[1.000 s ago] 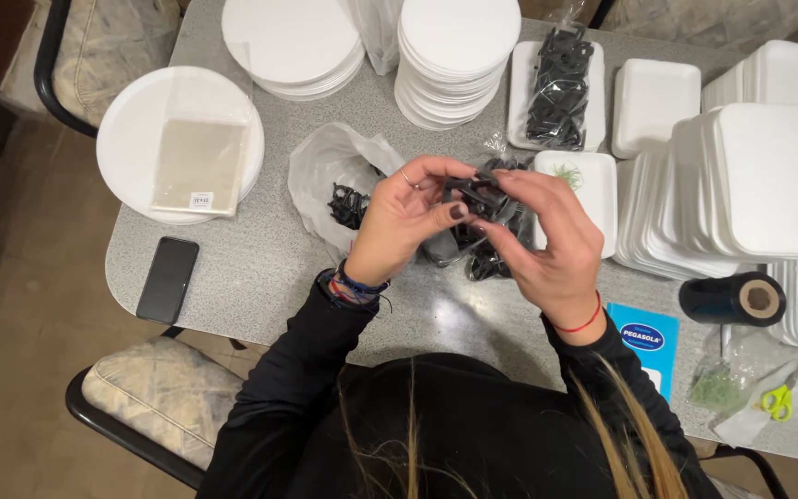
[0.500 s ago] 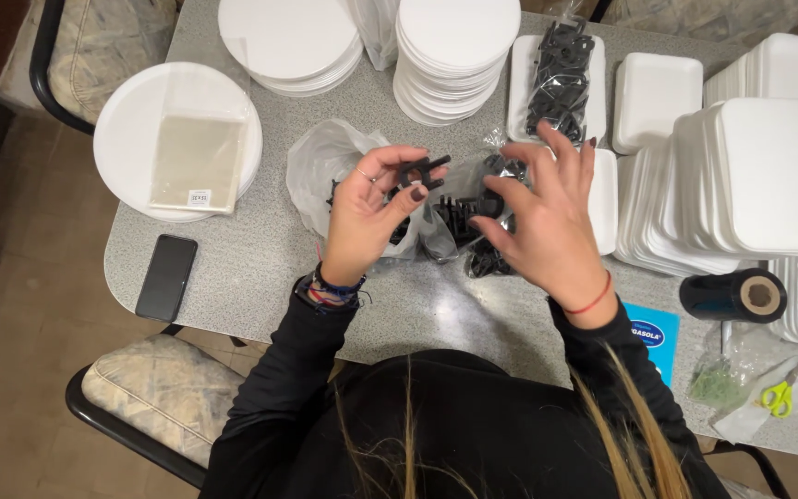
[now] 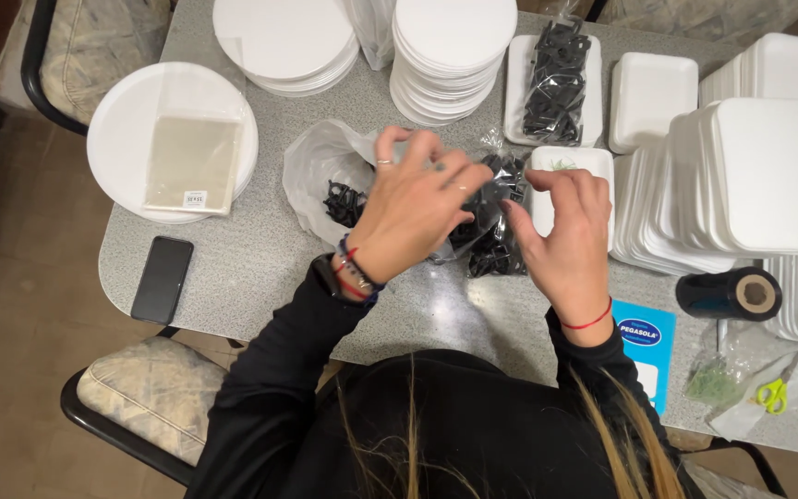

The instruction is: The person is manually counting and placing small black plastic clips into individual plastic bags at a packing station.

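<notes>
Both hands working a clear bag of small black pieces over the grey tabletop [image 3: 260,268].

Nearest, below the right hand: a blue card [image 3: 644,337], a black tape roll [image 3: 730,294], a green sprig in a bag [image 3: 715,381] and yellow scissors [image 3: 772,395]. Down-left of the left hand, a black phone [image 3: 162,278]. Left hand [image 3: 413,208] curled from above on the clear bag [image 3: 491,222], fingers closed on its plastic; right hand [image 3: 567,236] just beside, fingertips pinched narrow at the bag's edge, exact grip unclear. Left of the hands, a second open bag [image 3: 320,171] with black pieces. Beyond the right hand, a small white tray [image 3: 570,166]; farther, a tray of black pieces [image 3: 556,79], stacked round plates [image 3: 450,46], and foam tray stacks [image 3: 759,176] to the right.
</notes>
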